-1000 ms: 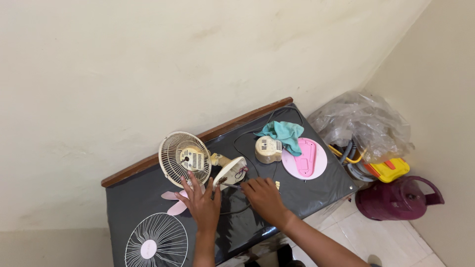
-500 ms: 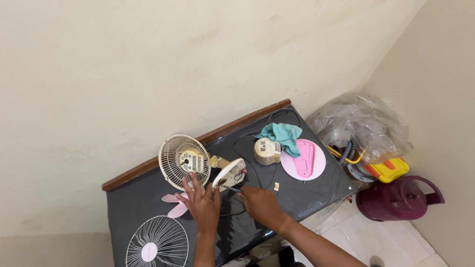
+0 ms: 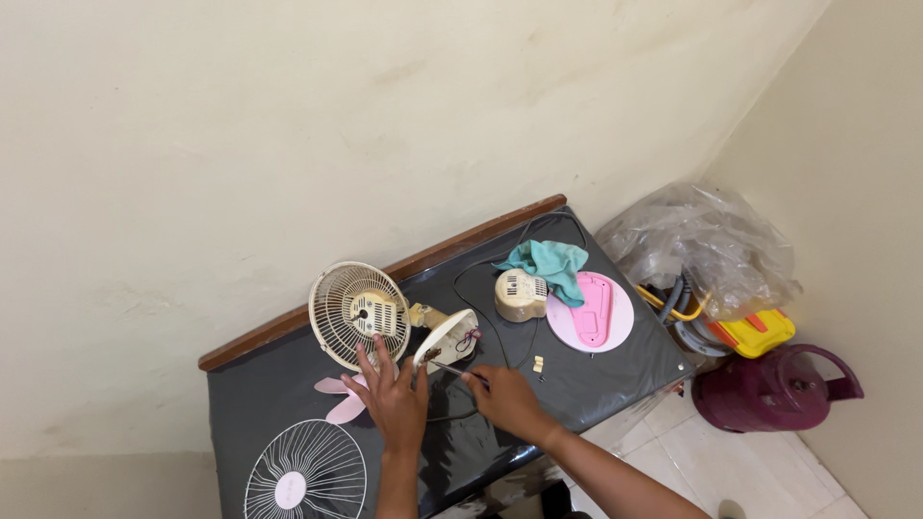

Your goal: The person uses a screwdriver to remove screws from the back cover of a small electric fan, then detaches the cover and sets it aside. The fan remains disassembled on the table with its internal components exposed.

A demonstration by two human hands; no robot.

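A: Where is the fan base lying?
B: The cream fan base (image 3: 445,338) is lying on the black table (image 3: 596,380), just beyond the fingertips. The left hand (image 3: 392,399) is resting spread beside it; the right hand (image 3: 508,402) is pinching a thin tool (image 3: 452,369) touching its edge.

Left hand (image 3: 396,402) steadies the fan base (image 3: 445,338) while right hand (image 3: 508,401) pokes a screwdriver (image 3: 450,369) into it.
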